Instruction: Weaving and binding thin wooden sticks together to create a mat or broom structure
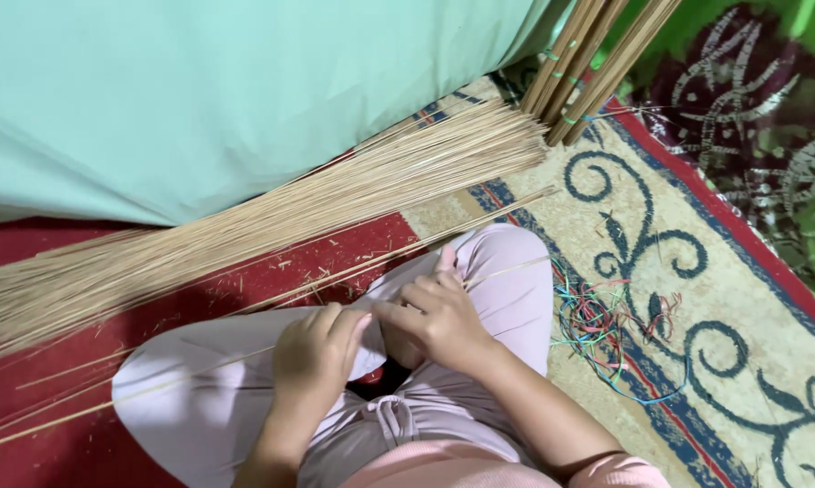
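I sit cross-legged in pale pink trousers on a patterned rug. My left hand (315, 351) and my right hand (436, 318) are close together over my lap, both pinching one long thin pale stick (191, 369) that runs from the lower left across my knee, its far end (507, 268) showing past my right hand. A big loose pile of the same thin sticks (245, 226) lies on the floor just beyond my knees, fanned out to the left.
A mint-green cloth (200, 90) covers something large at the back left. Tied bundles of thicker sticks (588, 63) lean at the top right. A tangle of coloured threads (606, 330) lies on the rug (733, 298) to my right.
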